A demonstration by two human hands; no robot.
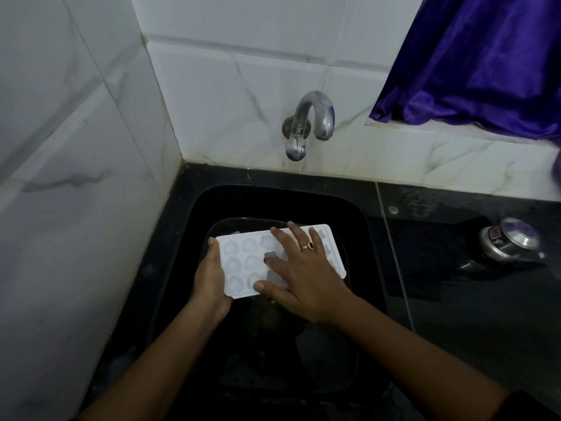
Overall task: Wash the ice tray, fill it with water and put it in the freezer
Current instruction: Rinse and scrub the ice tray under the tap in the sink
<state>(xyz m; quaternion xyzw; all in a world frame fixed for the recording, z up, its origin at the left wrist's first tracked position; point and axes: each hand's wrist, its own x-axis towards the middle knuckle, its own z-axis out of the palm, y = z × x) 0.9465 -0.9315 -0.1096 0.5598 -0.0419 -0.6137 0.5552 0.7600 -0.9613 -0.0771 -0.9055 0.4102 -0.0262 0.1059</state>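
A white ice tray (239, 262) with heart-shaped moulds is held over the black sink (194, 214), moulds facing up. My left hand (211, 279) grips its left short end from below, thumb on the rim. My right hand (300, 268) lies flat on the tray's right half with fingers spread, and its index fingertip dips into a mould. The right part of the tray is hidden under that hand. A chrome tap (309, 123) juts from the wall above the sink, and no water runs from it.
White marble-look tiles close in the left and back. A black countertop (455, 287) extends to the right, with a small metal lidded pot (510, 241) on it. A purple curtain (485, 62) hangs at the upper right.
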